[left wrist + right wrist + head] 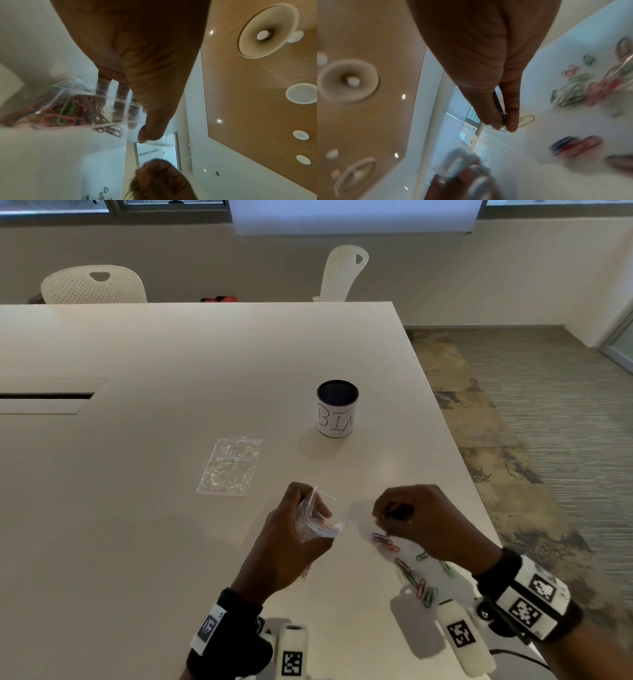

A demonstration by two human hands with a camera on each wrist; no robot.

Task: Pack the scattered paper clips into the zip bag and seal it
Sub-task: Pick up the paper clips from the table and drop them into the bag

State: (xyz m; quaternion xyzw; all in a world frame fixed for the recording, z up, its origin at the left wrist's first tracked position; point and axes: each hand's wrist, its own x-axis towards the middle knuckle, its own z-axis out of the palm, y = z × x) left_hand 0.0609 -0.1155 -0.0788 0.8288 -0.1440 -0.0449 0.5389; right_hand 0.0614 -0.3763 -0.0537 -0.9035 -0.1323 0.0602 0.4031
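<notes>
Bare table (pixel 137 508) leftward — cup (pixel 337 412) and flat bag (pixel 230 467) beyond the hands.

We see dim, even light with soft shadows on the worktop (pixel 171 354); both wrist views blur and warp toward the edges.

The cup (pixel 337 413) on the table bears handwritten letters, apparently "BIN"; the last letter is partly turned away.

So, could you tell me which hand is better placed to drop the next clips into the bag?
The right hand. It already pinches a few clips beside the bag, and the loose clips lie just under it. The left hand is busy holding the bag's mouth open.
</notes>
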